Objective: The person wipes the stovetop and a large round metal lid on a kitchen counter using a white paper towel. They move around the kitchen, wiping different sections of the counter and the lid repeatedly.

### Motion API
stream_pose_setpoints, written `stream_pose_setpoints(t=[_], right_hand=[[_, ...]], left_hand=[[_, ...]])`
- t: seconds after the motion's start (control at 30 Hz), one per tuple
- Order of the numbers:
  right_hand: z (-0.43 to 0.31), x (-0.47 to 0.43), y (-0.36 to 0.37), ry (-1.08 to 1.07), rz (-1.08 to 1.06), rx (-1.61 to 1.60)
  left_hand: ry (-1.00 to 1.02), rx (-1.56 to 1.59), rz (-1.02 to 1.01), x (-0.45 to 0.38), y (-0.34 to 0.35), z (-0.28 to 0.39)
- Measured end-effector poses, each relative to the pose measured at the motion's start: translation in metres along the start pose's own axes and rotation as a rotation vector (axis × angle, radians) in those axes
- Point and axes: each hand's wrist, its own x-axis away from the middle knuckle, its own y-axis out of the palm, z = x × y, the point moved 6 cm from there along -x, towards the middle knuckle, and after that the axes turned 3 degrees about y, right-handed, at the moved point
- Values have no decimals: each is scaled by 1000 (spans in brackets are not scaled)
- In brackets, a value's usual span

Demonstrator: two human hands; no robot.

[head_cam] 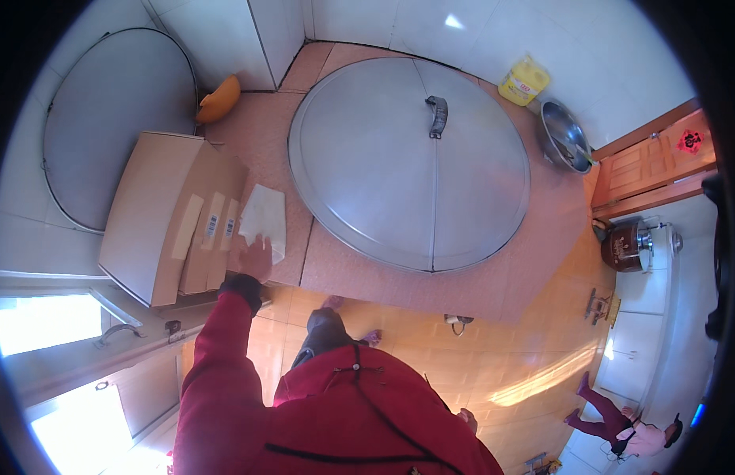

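Observation:
My left hand (257, 259) reaches out at the left, its fingers spread over the near end of a folded white cloth or paper sheet (264, 217). That piece lies flat on the reddish stone counter (367, 297), just right of a cardboard box (159, 196). To its right, a big round metal lid (373, 172) with a dark strap-like handle (437, 117) covers much of the counter. My right hand (468, 420) hangs low beside my red coat, mostly hidden by it, so its grip is hard to see.
A second round metal lid (118, 119) leans on the left wall near an orange bowl (220, 100). At the back right stand a yellow jug (524, 81) and a metal basin (560, 133). A person (622, 424) is at the far right, by white cabinets (634, 338).

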Motion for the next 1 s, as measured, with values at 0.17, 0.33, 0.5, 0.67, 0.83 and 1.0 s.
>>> stream_pose_setpoints(t=[0.17, 0.33, 0.5, 0.67, 0.83, 1.0], right_hand=[[24, 16, 9, -175, 25, 120], [-1, 60, 33, -151, 118, 233], [-43, 108, 68, -75, 156, 122], [-61, 123, 93, -178, 138, 305], [-41, 125, 108, -152, 171, 159], [-30, 149, 127, -133, 157, 185]], left_hand=[[-85, 155, -7, -23, -15, -17], [-124, 338, 98, -56, -2, -12], [-188, 296, 39, -51, 12, -18], [-101, 188, 183, -18, 20, -33], [-241, 345, 276, 24, 30, -18], [-95, 440, 180, 22, 28, 40]])
